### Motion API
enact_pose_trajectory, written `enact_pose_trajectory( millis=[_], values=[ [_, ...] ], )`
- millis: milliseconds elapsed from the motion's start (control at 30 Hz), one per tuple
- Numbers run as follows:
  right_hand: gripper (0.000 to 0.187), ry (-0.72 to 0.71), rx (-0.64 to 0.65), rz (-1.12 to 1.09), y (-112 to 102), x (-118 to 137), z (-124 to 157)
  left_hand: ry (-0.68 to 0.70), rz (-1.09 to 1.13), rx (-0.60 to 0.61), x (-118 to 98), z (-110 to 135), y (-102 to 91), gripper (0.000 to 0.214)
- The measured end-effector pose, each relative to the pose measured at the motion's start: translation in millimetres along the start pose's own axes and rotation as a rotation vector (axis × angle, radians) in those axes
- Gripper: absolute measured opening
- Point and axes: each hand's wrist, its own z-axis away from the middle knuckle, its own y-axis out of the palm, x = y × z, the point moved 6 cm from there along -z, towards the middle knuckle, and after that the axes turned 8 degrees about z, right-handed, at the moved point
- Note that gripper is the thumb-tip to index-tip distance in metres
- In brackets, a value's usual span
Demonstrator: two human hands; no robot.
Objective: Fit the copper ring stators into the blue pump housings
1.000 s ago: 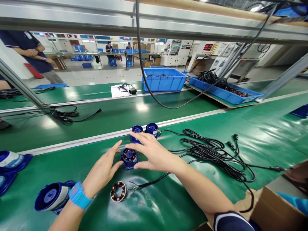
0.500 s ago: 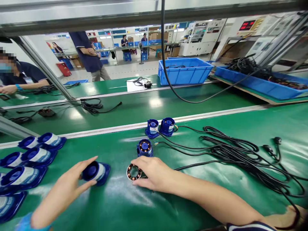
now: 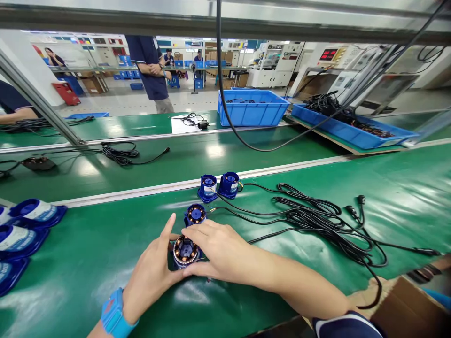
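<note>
My left hand (image 3: 152,265), with a blue wristband, curves its thumb and fingers around a blue motor housing (image 3: 187,250) on the green mat. My right hand (image 3: 223,249) grips a ring-shaped stator with copper windings (image 3: 178,252) at the top of that housing. The ring surrounds the housing's central hub; how deep it sits cannot be told. The right fingers partly hide the housing. Just behind stands another blue housing with windings inside (image 3: 196,214). Two more such units, a left one (image 3: 207,187) and a right one (image 3: 230,184), stand farther back.
Several blue housings (image 3: 26,237) stand at the left. Coiled black cables (image 3: 317,220) spread over the right of the green bench. Beyond the rail are blue bins (image 3: 253,108) and a hanging cable (image 3: 225,108). A cardboard box (image 3: 412,305) is at lower right.
My left hand has brought the blue housing rightward to the stator in my right hand. The stator now sits around the housing's hub. The camera view has shifted right.
</note>
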Motion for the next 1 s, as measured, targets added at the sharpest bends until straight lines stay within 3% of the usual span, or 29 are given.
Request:
enact_pose_trajectory(
  millis=[133, 233, 333, 433, 567, 633, 733, 800, 867, 933, 1000],
  values=[
    [0.048, 0.031, 0.107, 0.083, 0.5, 2.8, 1.0, 0.026, -0.038, -0.008, -3.6, 0.6, 2.1, 0.122],
    [0.053, -0.014, -0.023, 0.105, -11.9, -3.4, -1.4, 0.114, -0.127, -0.034, -12.6, 1.7, 0.3, 0.116],
    [0.037, 0.043, -0.173, 0.177, -19.2, -31.6, -7.7, 0.235, -0.249, -0.049, -21.4, 4.0, 4.0, 0.078],
    [0.049, 0.140, -0.159, 0.240, 1.4, -64.7, -18.7, 0.334, -0.361, -0.074, -25.7, 5.1, 14.0, 0.049],
    [0.056, 0.162, -0.190, 0.209, 27.8, -77.2, -29.2, 0.403, -0.412, -0.140, -32.9, 8.5, 14.9, 0.041],
    [0.052, 0.095, -0.329, 0.198, 14.8, -66.4, -26.5, 0.486, -0.441, -0.206, -42.7, 16.2, 5.6, 0.036],
    [0.051, -0.048, -0.686, 0.141, -29.3, -43.9, -8.7, 0.601, -0.454, -0.343, -54.6, 28.9, -10.4, 0.030],
    [0.053, -0.064, -0.830, 0.114, -45.5, -39.3, 0.3, 0.631, -0.430, -0.295, -54.1, 28.4, -7.1, 0.030],
    [0.053, 0.012, -0.740, 0.128, -34.9, -46.3, -5.1, 0.622, -0.410, -0.163, -46.7, 23.0, 6.5, 0.037],
    [0.056, 0.100, -0.455, 0.187, -4.3, -58.0, -19.4, 0.605, -0.408, -0.061, -36.1, 20.6, 19.0, 0.044],
    [0.057, 0.144, -0.216, 0.240, 19.5, -65.8, -27.9, 0.610, -0.418, -0.041, -27.6, 24.7, 21.7, 0.039]
  ],
)
